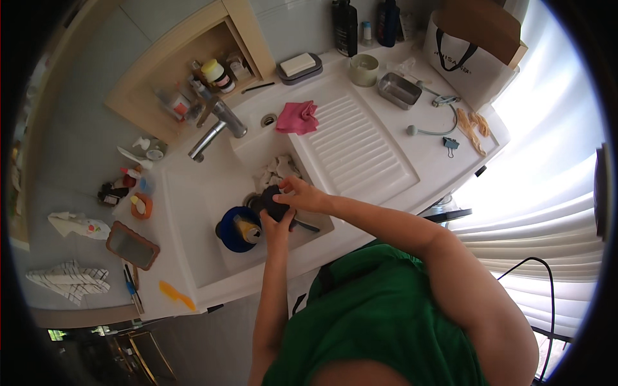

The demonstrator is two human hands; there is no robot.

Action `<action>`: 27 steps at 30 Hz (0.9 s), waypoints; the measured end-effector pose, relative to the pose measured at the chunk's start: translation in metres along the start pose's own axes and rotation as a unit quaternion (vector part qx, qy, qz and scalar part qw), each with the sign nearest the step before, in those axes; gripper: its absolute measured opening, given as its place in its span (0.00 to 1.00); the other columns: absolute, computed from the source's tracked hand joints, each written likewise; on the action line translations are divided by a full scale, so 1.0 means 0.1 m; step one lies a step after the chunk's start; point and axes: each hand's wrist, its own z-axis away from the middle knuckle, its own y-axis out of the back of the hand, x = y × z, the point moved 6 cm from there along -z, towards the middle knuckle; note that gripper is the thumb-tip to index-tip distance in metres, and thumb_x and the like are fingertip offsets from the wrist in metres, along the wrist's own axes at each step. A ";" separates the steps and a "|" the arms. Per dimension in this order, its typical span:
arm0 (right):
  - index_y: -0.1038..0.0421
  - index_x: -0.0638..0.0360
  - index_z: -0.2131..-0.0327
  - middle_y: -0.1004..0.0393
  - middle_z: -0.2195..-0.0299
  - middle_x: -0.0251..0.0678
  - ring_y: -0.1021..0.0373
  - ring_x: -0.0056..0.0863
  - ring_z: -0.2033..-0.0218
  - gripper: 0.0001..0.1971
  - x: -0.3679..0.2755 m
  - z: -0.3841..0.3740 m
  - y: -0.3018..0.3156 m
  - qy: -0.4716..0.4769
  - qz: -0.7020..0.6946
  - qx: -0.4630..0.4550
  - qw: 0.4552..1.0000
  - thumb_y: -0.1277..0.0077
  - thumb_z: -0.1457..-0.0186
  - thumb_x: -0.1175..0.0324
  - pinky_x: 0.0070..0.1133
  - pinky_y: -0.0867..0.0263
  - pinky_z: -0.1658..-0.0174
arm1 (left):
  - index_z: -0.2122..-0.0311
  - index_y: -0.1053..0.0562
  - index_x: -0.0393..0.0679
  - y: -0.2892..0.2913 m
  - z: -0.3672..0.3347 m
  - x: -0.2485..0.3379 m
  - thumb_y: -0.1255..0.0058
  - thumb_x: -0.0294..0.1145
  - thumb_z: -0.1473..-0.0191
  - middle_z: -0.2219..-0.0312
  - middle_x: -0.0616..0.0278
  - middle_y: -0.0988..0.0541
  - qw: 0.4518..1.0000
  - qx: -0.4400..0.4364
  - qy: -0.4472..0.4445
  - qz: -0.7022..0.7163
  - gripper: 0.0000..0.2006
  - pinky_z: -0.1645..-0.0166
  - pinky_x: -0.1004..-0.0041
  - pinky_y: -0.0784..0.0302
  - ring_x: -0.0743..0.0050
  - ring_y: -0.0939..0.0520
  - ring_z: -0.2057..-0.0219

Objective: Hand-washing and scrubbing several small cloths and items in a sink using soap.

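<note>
Over the white sink (pixel 199 186), both my hands are closed on a dark, bunched piece of cloth (pixel 273 202). My left hand (pixel 275 226) grips it from below, and my right hand (pixel 302 195) pinches its upper right side. Just left of the hands, a round blue basin (pixel 230 239) stands in the sink with a yellow cylindrical container (pixel 247 229) tilted inside it. A crumpled pale cloth (pixel 278 168) lies behind my hands against the sink's wall. The underside of the dark cloth is hidden by my fingers.
A chrome faucet (pixel 222 123) reaches over the sink from behind. Right of the basin, a pink cloth (pixel 297 118) lies beside the ribbed washboard (pixel 360 145). A metal tray (pixel 400 91) and paper bag (pixel 473 71) stand at the back right; a framed mirror (pixel 132 245) lies left.
</note>
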 end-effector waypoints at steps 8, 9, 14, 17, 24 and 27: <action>0.38 0.60 0.50 0.29 0.60 0.39 0.30 0.26 0.58 0.21 0.07 0.40 0.57 -0.047 -0.279 -0.016 0.959 0.46 0.47 0.70 0.24 0.31 0.55 | 0.52 0.36 0.37 -0.34 0.10 0.45 0.47 0.29 0.46 0.64 0.60 0.26 0.966 -0.131 -0.026 0.223 0.18 0.65 0.79 0.27 0.78 0.24 0.66; 0.37 0.60 0.51 0.29 0.60 0.38 0.30 0.26 0.58 0.19 0.07 0.43 0.64 -0.056 -0.299 -0.017 0.952 0.49 0.47 0.74 0.24 0.31 0.53 | 0.53 0.34 0.38 -0.34 0.08 0.45 0.47 0.29 0.46 0.65 0.62 0.25 0.968 -0.136 -0.026 0.210 0.16 0.65 0.79 0.27 0.79 0.24 0.66; 0.33 0.60 0.52 0.27 0.61 0.33 0.31 0.21 0.59 0.15 0.04 0.65 1.09 -0.086 -0.270 -0.006 0.959 0.56 0.42 0.69 0.20 0.34 0.54 | 0.62 0.29 0.39 -0.23 -0.16 0.61 0.49 0.34 0.42 0.69 0.65 0.24 0.974 -0.080 -0.066 0.200 0.10 0.63 0.76 0.27 0.79 0.24 0.68; 0.30 0.61 0.53 0.26 0.62 0.31 0.32 0.18 0.60 0.14 0.09 0.68 1.24 -0.068 -0.211 0.019 0.975 0.59 0.40 0.68 0.18 0.35 0.55 | 0.64 0.28 0.40 -0.32 -0.18 0.79 0.51 0.39 0.41 0.69 0.65 0.23 0.965 -0.096 -0.051 0.240 0.11 0.60 0.76 0.27 0.79 0.22 0.68; 0.32 0.57 0.52 0.27 0.62 0.34 0.32 0.21 0.59 0.20 -0.12 0.77 1.16 -0.051 -0.119 -0.007 0.992 0.49 0.43 0.55 0.22 0.36 0.53 | 0.64 0.27 0.41 -0.58 -0.15 1.04 0.52 0.42 0.40 0.69 0.66 0.22 0.938 -0.162 -0.025 0.306 0.13 0.59 0.75 0.27 0.79 0.21 0.67; 0.32 0.58 0.56 0.31 0.59 0.37 0.30 0.32 0.56 0.23 -0.44 0.81 1.27 0.126 0.062 0.109 0.984 0.41 0.50 0.54 0.27 0.34 0.52 | 0.64 0.27 0.41 -0.64 -0.14 1.15 0.51 0.42 0.41 0.69 0.66 0.23 0.941 -0.176 -0.032 0.287 0.13 0.59 0.76 0.27 0.79 0.22 0.67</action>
